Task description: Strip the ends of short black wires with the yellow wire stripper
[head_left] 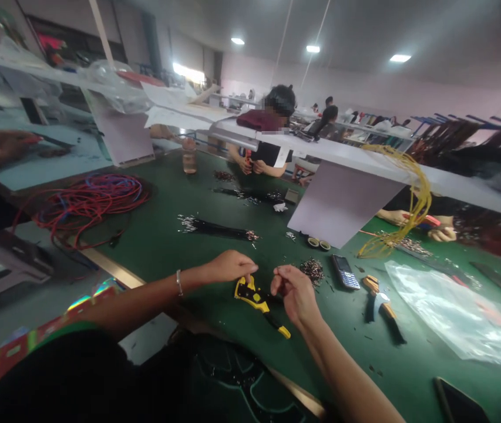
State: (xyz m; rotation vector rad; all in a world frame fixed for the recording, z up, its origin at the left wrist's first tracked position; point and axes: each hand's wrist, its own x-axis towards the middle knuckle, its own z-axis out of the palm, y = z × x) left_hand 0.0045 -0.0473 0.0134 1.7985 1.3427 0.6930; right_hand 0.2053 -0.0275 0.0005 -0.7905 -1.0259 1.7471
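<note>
Above the green table, my left hand [232,267] is closed, thumb and finger together. Its lower fingers come down at the jaw end of a yellow-and-black wire-stripping or crimping tool [255,298], which lies on the table. To the right of that tool, my right hand [295,292] is also closed in a pinch, the fingers curled. Whatever either hand pinches is too small to make out. A pile of small metal terminals [312,271] lies just beyond my right hand. Past my left hand rests a bundle of black wires [219,228] with metal ends.
On the right are a keypad phone [345,272], orange-handled pliers [382,301], a clear plastic bag [457,311] and a smartphone [459,402]. Red wire coils [96,202] lie left. A white raised shelf [333,202] crosses the table; yellow wires [424,200] hang from it. Co-workers sit around.
</note>
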